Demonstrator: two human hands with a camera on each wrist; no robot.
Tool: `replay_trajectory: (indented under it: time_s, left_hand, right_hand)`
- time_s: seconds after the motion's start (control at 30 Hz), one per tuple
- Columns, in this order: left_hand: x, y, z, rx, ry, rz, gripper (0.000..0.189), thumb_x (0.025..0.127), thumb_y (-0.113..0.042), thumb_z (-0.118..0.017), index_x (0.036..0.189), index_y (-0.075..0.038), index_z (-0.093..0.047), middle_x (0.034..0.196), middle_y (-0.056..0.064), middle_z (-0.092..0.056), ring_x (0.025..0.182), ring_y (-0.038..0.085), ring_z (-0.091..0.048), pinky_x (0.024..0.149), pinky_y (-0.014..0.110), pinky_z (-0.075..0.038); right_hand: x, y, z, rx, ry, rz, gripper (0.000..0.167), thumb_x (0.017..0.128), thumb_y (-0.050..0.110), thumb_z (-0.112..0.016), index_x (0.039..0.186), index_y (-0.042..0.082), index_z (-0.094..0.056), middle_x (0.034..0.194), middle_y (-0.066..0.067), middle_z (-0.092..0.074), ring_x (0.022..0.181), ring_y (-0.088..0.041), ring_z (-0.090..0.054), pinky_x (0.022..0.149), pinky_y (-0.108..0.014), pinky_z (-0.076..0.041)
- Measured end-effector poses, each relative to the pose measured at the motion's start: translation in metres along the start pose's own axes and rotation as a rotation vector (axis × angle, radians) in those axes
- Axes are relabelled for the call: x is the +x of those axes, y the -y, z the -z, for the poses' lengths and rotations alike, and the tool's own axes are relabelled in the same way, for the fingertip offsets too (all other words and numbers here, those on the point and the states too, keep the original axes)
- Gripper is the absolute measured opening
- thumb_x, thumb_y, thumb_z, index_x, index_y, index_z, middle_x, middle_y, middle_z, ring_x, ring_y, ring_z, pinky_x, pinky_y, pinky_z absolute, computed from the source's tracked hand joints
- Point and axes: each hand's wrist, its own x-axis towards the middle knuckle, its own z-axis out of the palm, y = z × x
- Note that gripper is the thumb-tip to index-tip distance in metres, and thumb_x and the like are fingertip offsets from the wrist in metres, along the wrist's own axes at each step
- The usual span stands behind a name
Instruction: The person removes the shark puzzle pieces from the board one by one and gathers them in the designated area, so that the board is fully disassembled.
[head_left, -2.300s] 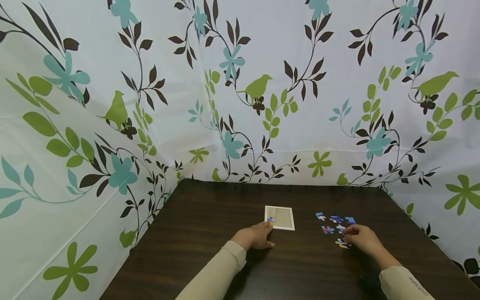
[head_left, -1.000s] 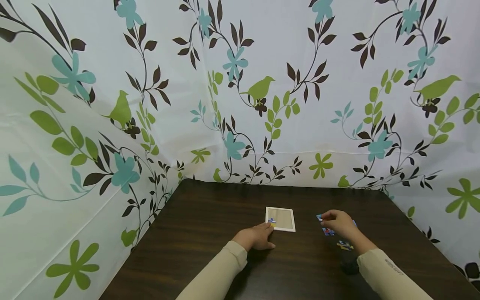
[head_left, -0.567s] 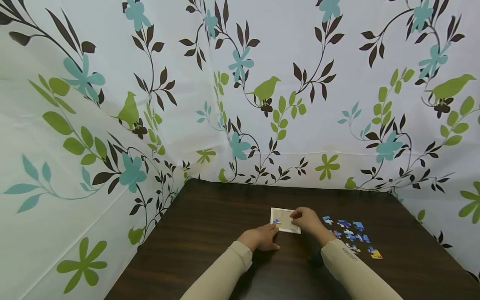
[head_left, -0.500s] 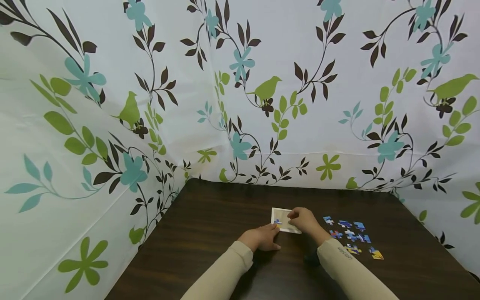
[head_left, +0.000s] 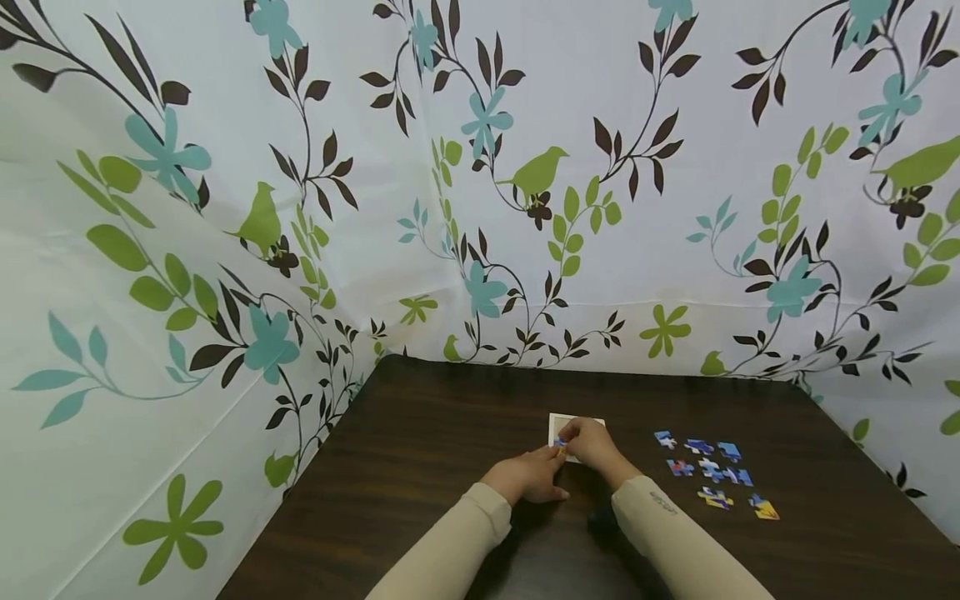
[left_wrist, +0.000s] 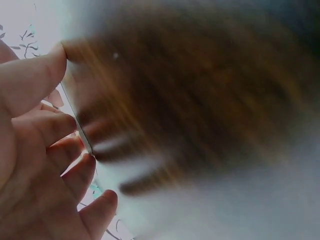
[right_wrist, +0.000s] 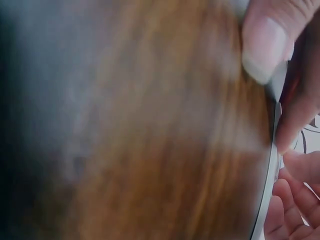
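Note:
A small white-rimmed puzzle tray (head_left: 552, 427) lies on the dark wooden table, largely covered by both hands in the head view. My left hand (head_left: 531, 476) rests at its near left corner, fingers extended; the left wrist view shows the fingertips (left_wrist: 86, 159) along the tray's edge. Over the tray, my right hand (head_left: 591, 443) has thumb and index finger close together by a blue and yellow jigsaw puzzle piece (head_left: 559, 444) at the lower left inside. The right wrist view shows a pale-edged piece (right_wrist: 280, 82) pinched between thumb and finger.
Several loose jigsaw pieces (head_left: 710, 469) lie spread to the right of the tray, one yellow and blue piece (head_left: 764, 507) nearest the front. The brown table (head_left: 420, 433) meets a patterned curtain (head_left: 510, 250) at the back and left.
My right hand has moved left from the loose pieces to the tray, then across it to the left hand's fingertips. The left hand has stayed at the tray's corner.

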Motion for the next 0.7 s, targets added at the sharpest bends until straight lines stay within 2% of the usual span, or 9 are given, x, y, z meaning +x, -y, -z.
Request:
replay_trajectory:
  time_s: [0.4,0.53,0.7]
  left_hand:
    - [0.002,0.001,-0.005,0.019,-0.011,-0.012,0.071,0.097,-0.05,-0.057,0.156,-0.018,-0.034,0.164,-0.002,-0.026,0.152,0.015,-0.024,0.121,0.033,-0.03]
    - [-0.002,0.003,-0.007,0.053,-0.021,0.007,0.07,0.097,-0.051,-0.057,0.155,-0.019,-0.036,0.164,-0.002,-0.027,0.152,0.015,-0.025,0.12,0.034,-0.031]
    - [-0.005,0.0,-0.003,0.096,-0.017,0.048,0.067,0.096,-0.053,-0.057,0.153,-0.021,-0.041,0.163,-0.001,-0.03,0.151,0.016,-0.027,0.12,0.036,-0.031]
  right_hand:
    - [0.0,0.001,-0.009,0.002,-0.013,-0.016,0.021,0.07,-0.011,-0.064,0.087,-0.001,-0.071,0.082,-0.009,-0.066,0.076,-0.02,-0.058,0.068,-0.032,-0.049]
    - [0.0,0.003,-0.012,-0.004,-0.012,-0.02,0.018,0.072,-0.011,-0.065,0.086,-0.001,-0.071,0.082,-0.009,-0.066,0.075,-0.019,-0.059,0.067,-0.03,-0.05]
    - [0.003,0.003,-0.009,-0.015,-0.021,-0.04,0.023,0.07,-0.013,-0.061,0.086,0.0,-0.071,0.082,-0.008,-0.066,0.075,-0.019,-0.058,0.067,-0.03,-0.049]
